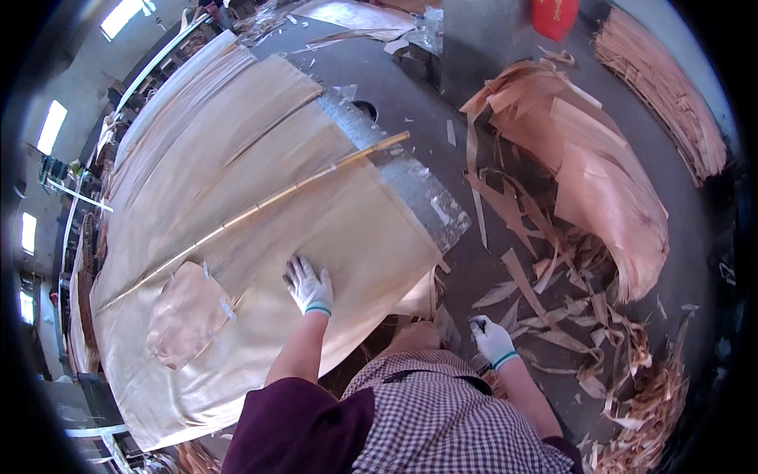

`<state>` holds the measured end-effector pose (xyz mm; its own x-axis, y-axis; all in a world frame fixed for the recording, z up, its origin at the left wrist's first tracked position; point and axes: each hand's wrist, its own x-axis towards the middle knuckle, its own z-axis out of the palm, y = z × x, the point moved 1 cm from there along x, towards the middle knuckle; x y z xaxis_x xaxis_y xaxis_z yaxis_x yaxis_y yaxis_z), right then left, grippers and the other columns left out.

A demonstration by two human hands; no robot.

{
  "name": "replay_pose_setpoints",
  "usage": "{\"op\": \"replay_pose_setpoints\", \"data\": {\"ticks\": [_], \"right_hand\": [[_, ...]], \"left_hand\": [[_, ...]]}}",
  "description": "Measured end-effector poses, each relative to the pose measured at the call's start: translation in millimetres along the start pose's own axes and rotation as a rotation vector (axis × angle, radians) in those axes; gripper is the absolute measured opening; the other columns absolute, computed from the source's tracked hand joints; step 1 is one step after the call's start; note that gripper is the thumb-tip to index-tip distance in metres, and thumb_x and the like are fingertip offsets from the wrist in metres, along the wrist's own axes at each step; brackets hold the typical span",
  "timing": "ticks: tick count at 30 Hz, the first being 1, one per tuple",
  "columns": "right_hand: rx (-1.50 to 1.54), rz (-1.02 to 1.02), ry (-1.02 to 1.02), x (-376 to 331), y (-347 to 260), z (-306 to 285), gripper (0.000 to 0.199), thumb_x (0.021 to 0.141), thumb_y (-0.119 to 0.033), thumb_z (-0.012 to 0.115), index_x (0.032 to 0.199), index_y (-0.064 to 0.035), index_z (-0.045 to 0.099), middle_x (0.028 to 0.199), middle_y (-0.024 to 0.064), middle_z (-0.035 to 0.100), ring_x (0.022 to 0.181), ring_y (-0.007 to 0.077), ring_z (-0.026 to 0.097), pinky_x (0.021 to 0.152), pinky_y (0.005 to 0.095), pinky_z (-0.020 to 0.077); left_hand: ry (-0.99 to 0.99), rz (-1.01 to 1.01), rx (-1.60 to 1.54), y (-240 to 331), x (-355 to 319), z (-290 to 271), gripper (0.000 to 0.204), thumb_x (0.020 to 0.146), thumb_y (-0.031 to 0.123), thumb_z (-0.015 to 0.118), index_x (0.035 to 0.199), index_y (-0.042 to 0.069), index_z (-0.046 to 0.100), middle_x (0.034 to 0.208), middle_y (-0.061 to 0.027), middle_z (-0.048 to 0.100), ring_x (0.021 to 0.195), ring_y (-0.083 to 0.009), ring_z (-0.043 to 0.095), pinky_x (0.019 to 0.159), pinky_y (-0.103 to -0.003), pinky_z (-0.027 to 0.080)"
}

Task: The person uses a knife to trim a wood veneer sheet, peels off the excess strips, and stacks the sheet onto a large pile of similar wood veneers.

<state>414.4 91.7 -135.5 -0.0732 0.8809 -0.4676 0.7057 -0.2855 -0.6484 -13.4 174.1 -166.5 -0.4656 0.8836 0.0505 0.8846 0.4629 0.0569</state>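
My left hand (309,286), in a white glove with a teal cuff, lies flat with fingers spread on a large pale wood veneer sheet (347,229). A long bamboo stick (260,207) crosses the sheet beyond it. To its left, a rounded pinkish veneer piece (189,316) with bits of clear tape rests on the sheet. My right hand (494,343), also gloved, is closed to the right of the sheet's near corner, above the floor. Something small and dark shows at its fingers, too small to name.
Curled veneer scraps (584,332) litter the floor on my right. Beyond them lies a bent stack of reddish veneer (600,174), with another stack (663,87) by the wall. A red container (555,17) stands at the far right. More layered sheets (197,95) extend at far left.
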Motion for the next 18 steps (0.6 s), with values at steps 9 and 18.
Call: {"op": "replay_pose_setpoints", "data": {"ticks": [9, 18], "right_hand": [[0.263, -0.072, -0.086, 162.4, -13.8, -102.4, 0.024, 0.094, -0.026, 0.051, 0.105, -0.0060, 0.059, 0.084, 0.0166, 0.065, 0.080, 0.0298, 0.065, 0.074, 0.0366, 0.0486], [-0.195, -0.713, -0.283, 362.9, -142.6, -162.6, 0.018, 0.091, -0.018, 0.057, 0.101, -0.0039, 0.062, 0.094, 0.0164, 0.063, 0.087, 0.0325, 0.063, 0.075, 0.0371, 0.0487]], "left_hand": [[0.040, -0.013, 0.004, -1.6, -1.4, 2.1, 0.066, 0.088, 0.033, 0.050, 0.144, 0.006, 0.028, 0.152, -0.0146, 0.024, 0.142, -0.0316, 0.017, 0.115, -0.049, 0.009], [0.016, -0.032, 0.020, 7.5, 0.7, -6.2, 0.064, 0.083, 0.022, 0.055, 0.141, 0.007, 0.032, 0.148, -0.0147, 0.031, 0.139, -0.0330, 0.023, 0.115, -0.049, 0.013]]}}
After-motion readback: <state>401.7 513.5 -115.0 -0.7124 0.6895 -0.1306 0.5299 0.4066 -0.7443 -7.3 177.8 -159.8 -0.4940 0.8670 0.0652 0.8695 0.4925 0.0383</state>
